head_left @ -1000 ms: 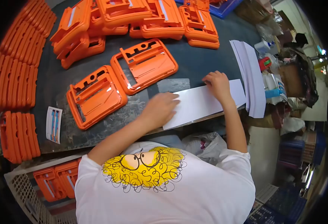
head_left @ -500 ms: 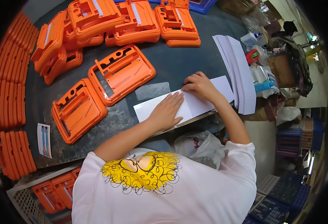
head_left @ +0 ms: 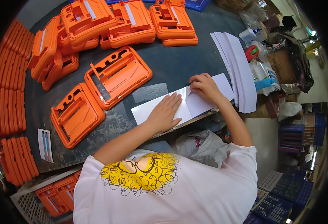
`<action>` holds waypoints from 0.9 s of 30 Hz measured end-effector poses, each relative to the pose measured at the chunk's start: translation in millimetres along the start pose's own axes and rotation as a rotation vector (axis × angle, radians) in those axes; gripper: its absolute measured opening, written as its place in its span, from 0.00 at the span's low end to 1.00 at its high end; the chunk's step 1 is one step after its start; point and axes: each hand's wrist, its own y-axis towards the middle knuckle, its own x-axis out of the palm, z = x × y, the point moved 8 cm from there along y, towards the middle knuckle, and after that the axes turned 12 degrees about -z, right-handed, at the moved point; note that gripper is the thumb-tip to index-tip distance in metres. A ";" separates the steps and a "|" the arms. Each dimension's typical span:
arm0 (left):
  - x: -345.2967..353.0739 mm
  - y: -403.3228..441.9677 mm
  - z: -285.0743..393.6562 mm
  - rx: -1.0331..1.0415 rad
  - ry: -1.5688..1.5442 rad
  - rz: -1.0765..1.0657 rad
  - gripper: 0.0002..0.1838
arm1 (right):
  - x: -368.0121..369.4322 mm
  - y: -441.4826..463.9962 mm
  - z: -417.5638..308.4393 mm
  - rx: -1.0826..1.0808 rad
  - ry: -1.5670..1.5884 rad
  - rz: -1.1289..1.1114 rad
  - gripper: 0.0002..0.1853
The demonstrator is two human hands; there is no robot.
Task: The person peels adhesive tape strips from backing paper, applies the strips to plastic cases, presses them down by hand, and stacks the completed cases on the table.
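Note:
A long white sheet (head_left: pixel 141 112) lies along the near edge of the dark table, its left part glossy and its right part a duller lavender white. My left hand (head_left: pixel 165 112) rests flat on the glossy part, fingers stretched out. Over the sheet's far edge, my right hand (head_left: pixel 205 89) has its fingers curled and pinched at the border between the two parts. The glossy layer is slightly raised beside those fingertips; the exact grip is partly hidden. Just right of the sheet stands a fanned stack of white sheets (head_left: pixel 242 74).
Two orange plastic frames (head_left: pixel 119 76) lie left of the hands, with piled orange frames (head_left: pixel 132 26) behind. More orange frames (head_left: pixel 7 108) are stacked at far left, near a small printed card (head_left: pixel 45 145). A red tape dispenser (head_left: pixel 251 53) and bags sit at the right.
My right hand has moved slightly right, and the glossy layer by its fingers has risen a little. My left hand stays flat on the sheet. The view has shifted slightly.

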 end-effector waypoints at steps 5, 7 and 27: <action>-0.9 -1.2 0.2 0.012 -0.013 0.017 0.42 | -18.3 -16.8 -3.9 0.085 -0.030 0.068 0.05; -1.5 -1.2 0.4 0.011 -0.010 0.014 0.42 | -23.8 -26.2 -5.5 0.107 -0.051 0.102 0.05; -2.1 -2.5 2.1 0.013 0.006 0.025 0.40 | -105.0 -170.6 -21.3 0.468 -0.161 0.546 0.07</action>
